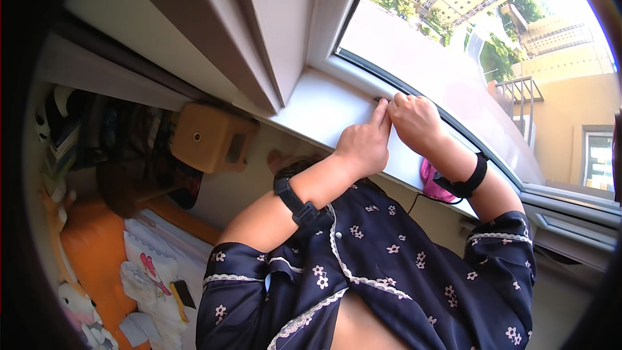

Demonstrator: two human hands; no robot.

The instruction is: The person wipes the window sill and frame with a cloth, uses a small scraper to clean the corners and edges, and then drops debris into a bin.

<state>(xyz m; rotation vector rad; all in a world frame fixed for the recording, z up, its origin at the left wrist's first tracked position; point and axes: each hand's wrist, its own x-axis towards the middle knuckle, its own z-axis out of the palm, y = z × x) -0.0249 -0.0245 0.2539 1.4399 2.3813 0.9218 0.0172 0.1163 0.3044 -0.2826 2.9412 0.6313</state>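
At the lower rail of the window frame (382, 84), my two hands meet above the white sill (324, 97). My left hand (364, 146) has its index finger reaching to the rail, the other fingers folded. Beside it, touching or nearly so, my right hand (416, 120) is closed, its knuckles up and its fingertips hidden. A small dark bit shows by the left fingertip; what it is, I cannot make out. Each forearm wears a black strap (298, 204). Partly behind my right forearm, a pink object (433, 181) lies on the sill with a thin black cord near it.
The window pane (427, 45) looks out on buildings and trees far below. A thick frame edge (259, 58) stands left of the sill. To the lower left are a tan stool (207, 136), an orange seat (97, 240), clothes (152, 266) and a plush toy (81, 304).
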